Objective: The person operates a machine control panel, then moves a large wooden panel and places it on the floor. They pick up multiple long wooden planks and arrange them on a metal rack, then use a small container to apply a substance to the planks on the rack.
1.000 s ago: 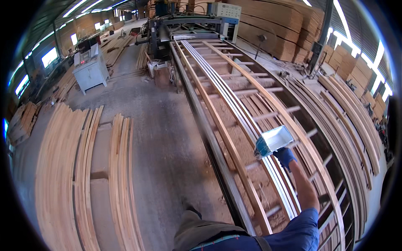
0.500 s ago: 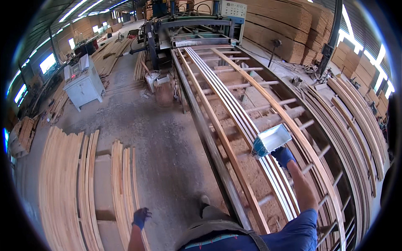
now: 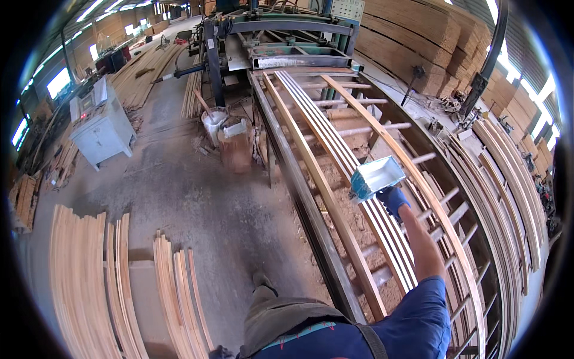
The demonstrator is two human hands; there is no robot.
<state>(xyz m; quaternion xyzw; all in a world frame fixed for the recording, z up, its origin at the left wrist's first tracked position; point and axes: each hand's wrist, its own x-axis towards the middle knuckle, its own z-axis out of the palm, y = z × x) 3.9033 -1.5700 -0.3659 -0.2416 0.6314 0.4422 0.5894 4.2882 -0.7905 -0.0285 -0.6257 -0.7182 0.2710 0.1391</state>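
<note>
In my right hand (image 3: 392, 201), in a dark blue glove, is a box-shaped glue spreader (image 3: 382, 173), blue outside and white inside. My fingers are closed around its near side. It sits over a bundle of long wooden strips (image 3: 323, 131) whose upper edges carry white lines, apparently glue. The strips lie lengthwise on a roller frame (image 3: 287, 173). Low at the picture's bottom edge, beside my trouser leg, only a dark bit of my left hand (image 3: 221, 352) shows; its fingers cannot be made out.
Stacked boards (image 3: 78, 269) lie on the floor at my left. A grey cabinet (image 3: 104, 128) stands farther off. Near the frame are a bucket with a stick (image 3: 212, 122) and a wooden stump (image 3: 235, 149). A large press (image 3: 293, 36) stands at the far end; long planks (image 3: 496, 197) lie right.
I have moved forward along the frame, with the glue spreader carried farther up the strips. My left hand has dropped almost out of the picture.
</note>
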